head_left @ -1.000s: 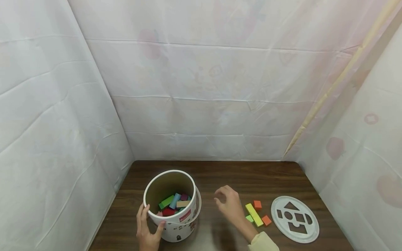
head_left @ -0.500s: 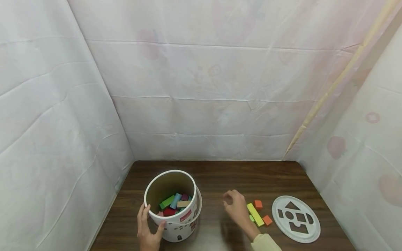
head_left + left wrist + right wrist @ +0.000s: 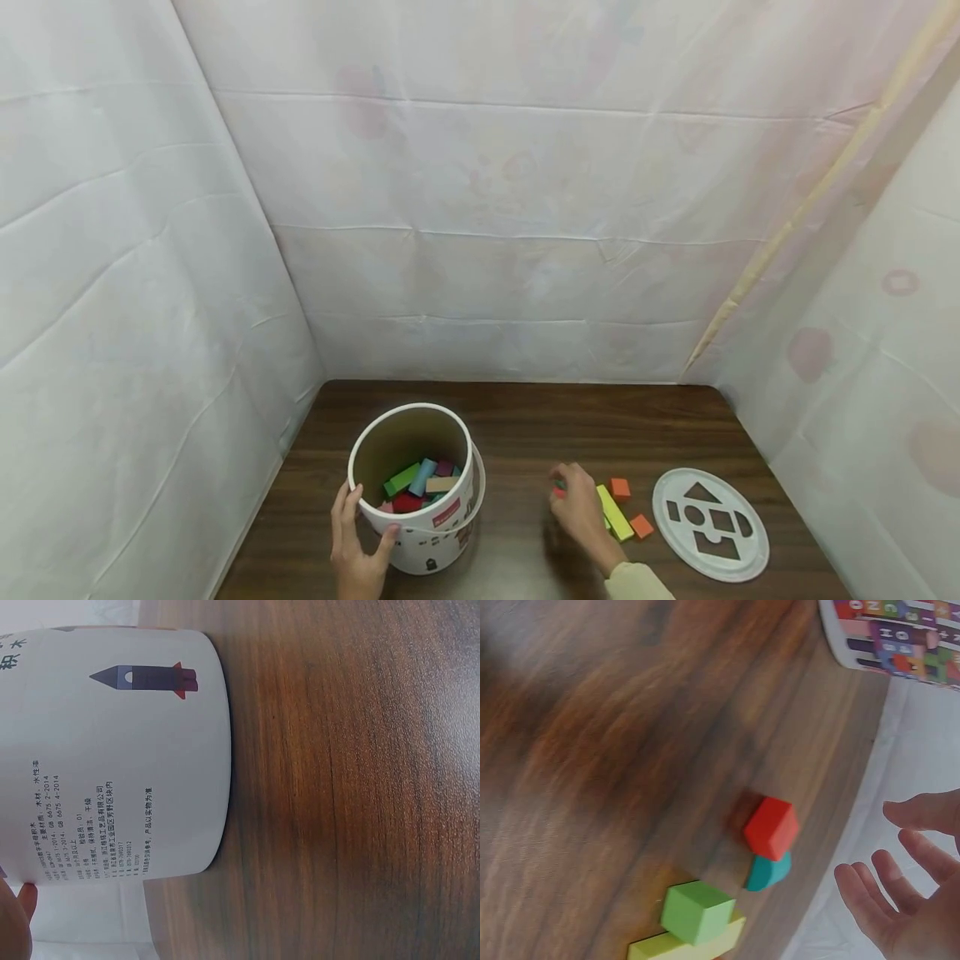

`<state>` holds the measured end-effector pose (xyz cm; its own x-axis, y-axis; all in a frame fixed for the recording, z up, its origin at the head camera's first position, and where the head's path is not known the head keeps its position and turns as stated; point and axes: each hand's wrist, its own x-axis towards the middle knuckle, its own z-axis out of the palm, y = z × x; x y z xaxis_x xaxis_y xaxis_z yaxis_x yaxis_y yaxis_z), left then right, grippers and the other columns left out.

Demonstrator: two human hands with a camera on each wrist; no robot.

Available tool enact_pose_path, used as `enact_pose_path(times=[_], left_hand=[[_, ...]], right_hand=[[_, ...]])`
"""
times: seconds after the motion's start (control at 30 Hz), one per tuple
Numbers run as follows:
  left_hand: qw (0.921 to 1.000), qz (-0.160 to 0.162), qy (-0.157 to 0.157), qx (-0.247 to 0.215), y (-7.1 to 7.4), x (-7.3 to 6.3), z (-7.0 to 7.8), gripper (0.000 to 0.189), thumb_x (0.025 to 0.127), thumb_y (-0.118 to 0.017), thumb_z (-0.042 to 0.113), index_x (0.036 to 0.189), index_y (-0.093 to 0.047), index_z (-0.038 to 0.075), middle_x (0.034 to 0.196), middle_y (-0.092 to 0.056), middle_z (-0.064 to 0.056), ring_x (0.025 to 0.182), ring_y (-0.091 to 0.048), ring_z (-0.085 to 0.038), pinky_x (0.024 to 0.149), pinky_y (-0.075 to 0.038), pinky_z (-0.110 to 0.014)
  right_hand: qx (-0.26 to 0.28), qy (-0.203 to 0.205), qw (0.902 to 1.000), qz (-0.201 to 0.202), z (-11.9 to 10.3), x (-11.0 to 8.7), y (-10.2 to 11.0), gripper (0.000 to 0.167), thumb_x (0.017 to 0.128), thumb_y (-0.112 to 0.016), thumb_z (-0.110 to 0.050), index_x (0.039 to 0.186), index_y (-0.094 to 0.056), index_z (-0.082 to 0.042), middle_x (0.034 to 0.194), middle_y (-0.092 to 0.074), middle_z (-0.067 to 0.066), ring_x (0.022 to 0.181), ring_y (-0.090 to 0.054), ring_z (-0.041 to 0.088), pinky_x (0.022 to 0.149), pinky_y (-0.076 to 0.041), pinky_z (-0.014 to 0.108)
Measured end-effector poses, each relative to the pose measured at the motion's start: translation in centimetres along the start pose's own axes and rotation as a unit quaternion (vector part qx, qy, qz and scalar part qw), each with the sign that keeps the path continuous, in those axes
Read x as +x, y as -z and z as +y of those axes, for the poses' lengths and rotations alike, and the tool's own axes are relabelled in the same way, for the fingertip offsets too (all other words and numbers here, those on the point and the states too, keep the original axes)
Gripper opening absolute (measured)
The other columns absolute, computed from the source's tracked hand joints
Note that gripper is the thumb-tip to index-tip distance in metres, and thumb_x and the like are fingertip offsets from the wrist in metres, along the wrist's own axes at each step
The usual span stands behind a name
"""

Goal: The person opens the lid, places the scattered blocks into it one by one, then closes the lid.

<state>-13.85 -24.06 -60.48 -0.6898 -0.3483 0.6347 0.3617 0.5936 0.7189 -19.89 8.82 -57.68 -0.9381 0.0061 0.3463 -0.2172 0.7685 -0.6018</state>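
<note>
My left hand [image 3: 357,542] holds a white bucket [image 3: 420,542], thumb on its near wall and fingers along its left side. Only a bit of the left hand [image 3: 13,926] shows in the left wrist view. Inside lie several coloured blocks [image 3: 423,477]. My right hand [image 3: 581,508] is low over the table, right of the bucket. Its fingers [image 3: 900,881] are spread and loosely bent around nothing. A red block [image 3: 772,828] and a teal curved block [image 3: 768,871] lie close by, apart from them. In the head view both show small between thumb and fingers.
Right of the right hand lie a long yellow block [image 3: 617,513], a light green block [image 3: 698,911] and two orange blocks [image 3: 619,489] [image 3: 641,526]. Farther right is a round white lid [image 3: 675,546] with shaped holes. White sheets [image 3: 480,275] wall the wooden table [image 3: 517,417].
My right hand has moved right and a little toward me. The red and teal blocks now show between its fingers and thumb. My left hand stays on the bucket.
</note>
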Motion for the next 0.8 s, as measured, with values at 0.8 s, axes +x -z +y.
enact_pose_path(times=[0.8], left_hand=[[0.9998,-0.012,-0.002,-0.016,0.2,0.1,0.2,0.083,0.067,-0.083,0.007,0.140,-0.043,0.007,0.146,-0.034,-0.013,0.127,-0.037,-0.017,0.094,-0.030,-0.006]], right_hand=[[-0.054,-0.029,0.9965,-0.058,2.8,-0.1,-1.5,0.028,0.064,-0.072,0.007,0.091,-0.068,0.002,0.086,-0.059,0.011,0.078,-0.056,0.025,0.060,-0.050,0.037]])
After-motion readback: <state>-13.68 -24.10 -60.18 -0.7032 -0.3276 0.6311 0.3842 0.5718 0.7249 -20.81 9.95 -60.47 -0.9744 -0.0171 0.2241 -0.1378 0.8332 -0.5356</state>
